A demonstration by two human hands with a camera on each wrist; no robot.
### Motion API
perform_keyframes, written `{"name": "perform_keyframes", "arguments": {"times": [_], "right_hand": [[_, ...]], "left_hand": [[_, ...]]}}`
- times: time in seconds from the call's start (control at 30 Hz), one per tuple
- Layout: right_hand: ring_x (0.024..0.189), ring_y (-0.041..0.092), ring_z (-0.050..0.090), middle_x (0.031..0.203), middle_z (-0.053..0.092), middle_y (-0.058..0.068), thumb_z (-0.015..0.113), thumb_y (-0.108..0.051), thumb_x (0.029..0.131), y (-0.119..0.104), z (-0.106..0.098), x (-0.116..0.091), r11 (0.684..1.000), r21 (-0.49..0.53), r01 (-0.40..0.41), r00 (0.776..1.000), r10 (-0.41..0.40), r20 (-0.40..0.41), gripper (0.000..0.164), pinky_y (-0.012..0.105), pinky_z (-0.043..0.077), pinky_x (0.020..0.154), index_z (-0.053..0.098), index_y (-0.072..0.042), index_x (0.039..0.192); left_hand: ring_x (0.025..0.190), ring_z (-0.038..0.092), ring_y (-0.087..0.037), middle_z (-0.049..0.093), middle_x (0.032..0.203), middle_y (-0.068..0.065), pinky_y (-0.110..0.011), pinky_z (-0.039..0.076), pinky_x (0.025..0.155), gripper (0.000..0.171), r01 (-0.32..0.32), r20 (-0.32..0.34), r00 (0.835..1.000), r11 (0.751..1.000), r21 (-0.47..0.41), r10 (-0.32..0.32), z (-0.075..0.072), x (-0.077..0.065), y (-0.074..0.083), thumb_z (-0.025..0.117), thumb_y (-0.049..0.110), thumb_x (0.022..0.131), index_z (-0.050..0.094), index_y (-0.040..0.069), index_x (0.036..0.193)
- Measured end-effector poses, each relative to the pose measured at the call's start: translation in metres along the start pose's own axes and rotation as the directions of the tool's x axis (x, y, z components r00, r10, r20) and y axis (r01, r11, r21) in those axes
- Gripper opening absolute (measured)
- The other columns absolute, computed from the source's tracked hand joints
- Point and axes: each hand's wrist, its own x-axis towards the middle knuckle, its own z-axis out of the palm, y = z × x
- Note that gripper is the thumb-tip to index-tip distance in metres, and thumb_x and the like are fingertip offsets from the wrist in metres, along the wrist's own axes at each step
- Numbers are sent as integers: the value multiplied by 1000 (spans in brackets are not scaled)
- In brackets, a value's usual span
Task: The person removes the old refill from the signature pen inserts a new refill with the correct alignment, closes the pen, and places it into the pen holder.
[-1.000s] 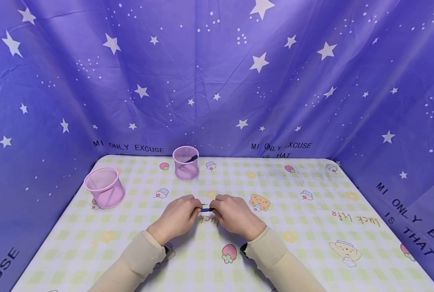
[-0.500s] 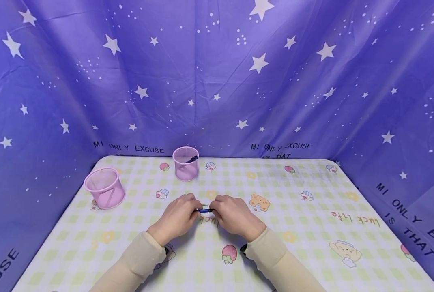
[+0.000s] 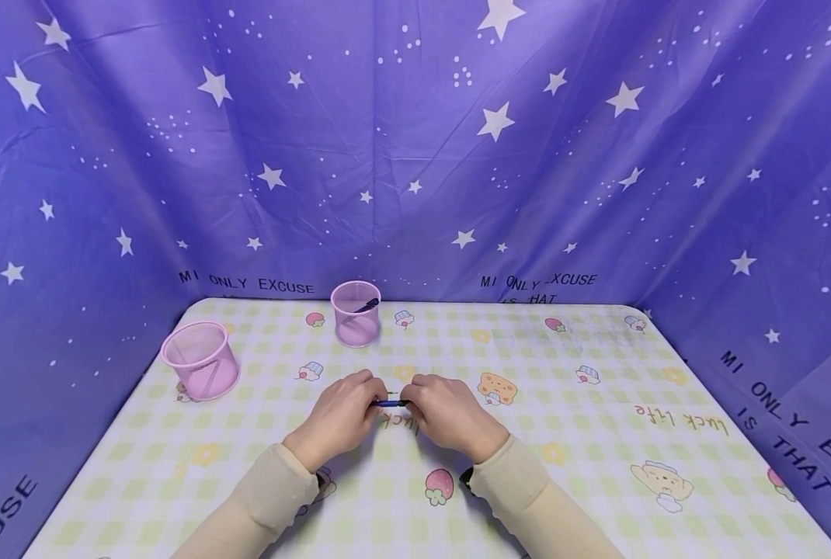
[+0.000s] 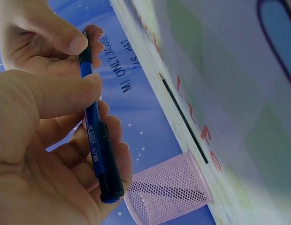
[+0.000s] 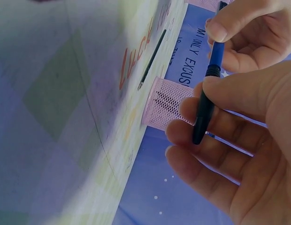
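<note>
A blue ballpoint pen (image 4: 93, 123) with a black clip and black grip section is held between both hands over the middle of the table. My left hand (image 3: 344, 409) pinches its blue barrel between thumb and fingers, the clip end lying along the fingers. With thumb and fingertips, my right hand (image 3: 450, 407) grips the black front section (image 5: 205, 110). No writing point shows at that tapered end. Beyond the hands, a thin dark pen refill (image 4: 185, 119) with a metal tip lies on the tablecloth; in the head view the hands hide most of it.
A pink mesh pen cup (image 3: 356, 330) with a dark pen inside stands near the table's back edge. Another pink mesh cup (image 3: 202, 373) stands at the left, a thin stick-like thing showing through its mesh. A purple star-printed curtain (image 3: 415, 155) encloses the back and sides.
Slightly more of the pen's blue barrel shows beside my left fingers than a second ago. Both hands otherwise stay nearly in place; the cups have not moved.
</note>
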Motion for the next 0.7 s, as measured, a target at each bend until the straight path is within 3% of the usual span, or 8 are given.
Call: {"name": "perform_keyframes", "arguments": {"times": [0.27,0.43,0.57,0.7], "right_hand": [[65,10,53,75,52,-9,70,-11,81,-1,0,0,1000,-3,4,1000,-4,-1,8,28,44,53,68,-18,83],[65,10,53,75,53,-9,70,-11,81,0,-1,0,1000,-13,9,1000,-9,-6,9,28,45,52,67,-18,83],[68,10,56,78,55,-9,70,-11,82,0,0,0,1000,-21,9,1000,-9,-2,9,28,46,54,68,-19,85],[68,10,56,78,56,-8,69,-10,83,0,1,0,1000,-17,8,1000,-8,-3,9,28,46,54,68,-18,85]], "left_hand": [[64,49,-9,51,73,5,-27,43,58,20,2,-12,1000,1000,-6,-2,1,0,0,77,5,73,62,15,80],[64,47,-8,51,74,8,-27,41,59,19,32,14,999,999,-17,-32,1,-1,1,78,15,75,66,15,89],[65,49,-9,53,74,9,-30,42,61,16,29,32,999,1000,1,-29,1,-1,2,72,18,81,69,13,96],[66,54,-9,58,75,8,-31,44,61,9,20,56,998,1000,10,-21,1,-1,2,61,14,88,69,13,92]]}}
